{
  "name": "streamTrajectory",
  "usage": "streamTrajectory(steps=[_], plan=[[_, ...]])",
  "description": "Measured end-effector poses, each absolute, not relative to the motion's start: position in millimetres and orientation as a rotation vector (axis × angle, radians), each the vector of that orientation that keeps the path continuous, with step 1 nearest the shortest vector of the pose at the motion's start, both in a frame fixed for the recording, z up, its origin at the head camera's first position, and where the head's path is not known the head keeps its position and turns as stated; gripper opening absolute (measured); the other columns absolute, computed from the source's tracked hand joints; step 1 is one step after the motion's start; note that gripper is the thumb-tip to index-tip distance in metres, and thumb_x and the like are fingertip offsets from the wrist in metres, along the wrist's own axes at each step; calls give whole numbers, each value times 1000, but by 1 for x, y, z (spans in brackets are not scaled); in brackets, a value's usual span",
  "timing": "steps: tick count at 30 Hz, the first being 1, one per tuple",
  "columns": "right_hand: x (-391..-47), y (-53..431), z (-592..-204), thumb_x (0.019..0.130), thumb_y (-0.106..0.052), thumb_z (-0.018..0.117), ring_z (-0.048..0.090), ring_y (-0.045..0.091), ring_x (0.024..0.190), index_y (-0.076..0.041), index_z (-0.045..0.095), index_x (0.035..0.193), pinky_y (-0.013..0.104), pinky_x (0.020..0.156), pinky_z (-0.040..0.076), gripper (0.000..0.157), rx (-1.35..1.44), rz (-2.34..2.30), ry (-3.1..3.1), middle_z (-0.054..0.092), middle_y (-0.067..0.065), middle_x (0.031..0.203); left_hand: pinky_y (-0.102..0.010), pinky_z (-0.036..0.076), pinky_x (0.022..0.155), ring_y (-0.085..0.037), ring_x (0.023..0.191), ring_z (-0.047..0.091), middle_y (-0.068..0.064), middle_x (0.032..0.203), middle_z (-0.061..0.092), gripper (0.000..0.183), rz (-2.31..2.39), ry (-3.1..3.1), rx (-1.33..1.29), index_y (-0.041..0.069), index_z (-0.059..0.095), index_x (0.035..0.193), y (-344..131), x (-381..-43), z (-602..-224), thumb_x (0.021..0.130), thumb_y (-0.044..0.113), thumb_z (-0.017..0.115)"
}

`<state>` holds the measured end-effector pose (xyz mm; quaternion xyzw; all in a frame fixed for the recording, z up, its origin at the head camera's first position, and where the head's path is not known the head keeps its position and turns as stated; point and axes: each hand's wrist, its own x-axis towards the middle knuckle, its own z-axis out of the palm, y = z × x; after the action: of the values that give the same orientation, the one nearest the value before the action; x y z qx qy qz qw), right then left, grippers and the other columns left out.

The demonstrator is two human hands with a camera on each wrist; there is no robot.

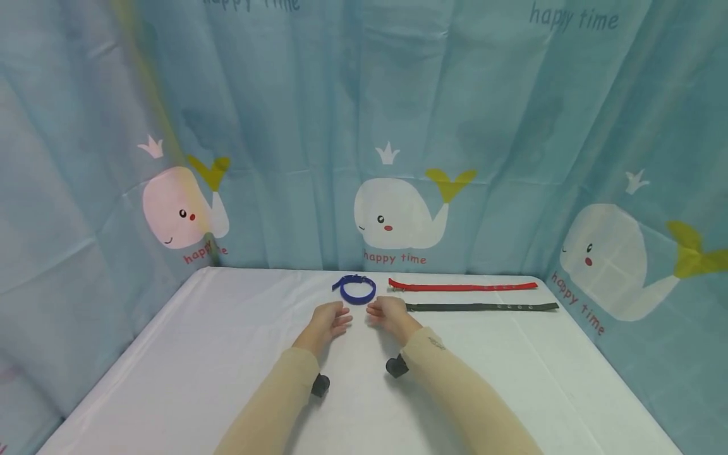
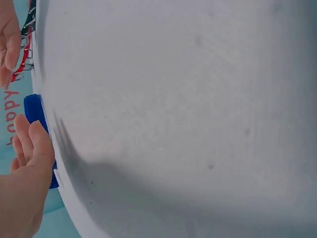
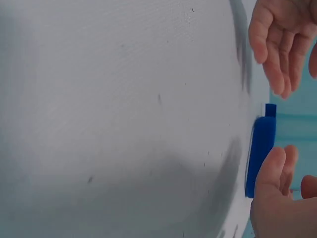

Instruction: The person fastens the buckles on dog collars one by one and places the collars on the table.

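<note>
Left hand (image 1: 328, 320) and right hand (image 1: 390, 312) apart here, fingers relaxed and holding nothing, the looped blue strap (image 1: 357, 300) just beyond their gap at twelve o'clock, where an even, light touch from both sides should keep it round!

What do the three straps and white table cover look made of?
Blue strap: matte, soft plastic or webbing; evenly coloured, holding a loop.
Red strap, dark strap: perhaps the same, flat without sheen; pale eyelets look metal.
White table cover: probably matte cloth; faint creases.
</note>
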<state>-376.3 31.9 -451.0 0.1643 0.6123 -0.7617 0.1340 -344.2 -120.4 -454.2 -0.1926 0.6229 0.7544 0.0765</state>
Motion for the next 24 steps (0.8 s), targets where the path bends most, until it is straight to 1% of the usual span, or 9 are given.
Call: streamTrajectory(steps=[3, 8, 12, 17, 20, 24], plan=[[-374, 42, -448, 90, 1, 48, 64, 18, 82, 6, 43, 130, 32, 79, 51, 41, 467, -2224, 1773, 60, 23, 111, -40, 46, 88, -31, 105, 58, -24, 124, 52, 47, 2260, 1897, -554, -7, 32, 135, -118, -339, -451, 94, 13, 43], [-371, 63, -444, 91, -1, 47, 62, 16, 79, 5, 43, 131, 30, 77, 52, 41, 493, -2267, 1768, 59, 22, 112, -39, 45, 91, -32, 107, 57, -25, 126, 50, 46, 2255, 1910, -516, -8, 32, 135, -113, -331, -442, 95, 13, 41], [-369, 80, -439, 92, -4, 47, 62, 15, 79, 3, 43, 132, 29, 77, 51, 40, 511, -2291, 1788, 58, 20, 109, -38, 45, 90, -31, 106, 58, -24, 126, 50, 46, 2250, 1908, -529, -8, 32, 135, -111, -328, -440, 95, 14, 41], [-368, 101, -430, 93, -8, 46, 61, 13, 75, 2, 43, 131, 26, 72, 51, 39, 527, -2247, 1863, 59, 17, 105, -39, 45, 90, -31, 105, 59, -24, 125, 51, 46, 2245, 1920, -506, -9, 32, 135, -107, -324, -440, 96, 14, 41], [-367, 116, -429, 94, -10, 46, 60, 14, 77, 2, 44, 130, 28, 78, 50, 38, 555, -2218, 1908, 59, 17, 109, -39, 46, 89, -30, 104, 59, -24, 125, 51, 46, 2242, 1925, -505, -8, 33, 135, -104, -322, -441, 95, 14, 41], [-364, 136, -428, 95, -14, 46, 59, 18, 87, 3, 42, 130, 36, 92, 44, 39, 573, -2206, 1945, 56, 19, 117, -38, 47, 87, -29, 102, 60, -24, 126, 50, 47, 2240, 1934, -532, -7, 34, 135, -98, -320, -441, 94, 14, 42]])
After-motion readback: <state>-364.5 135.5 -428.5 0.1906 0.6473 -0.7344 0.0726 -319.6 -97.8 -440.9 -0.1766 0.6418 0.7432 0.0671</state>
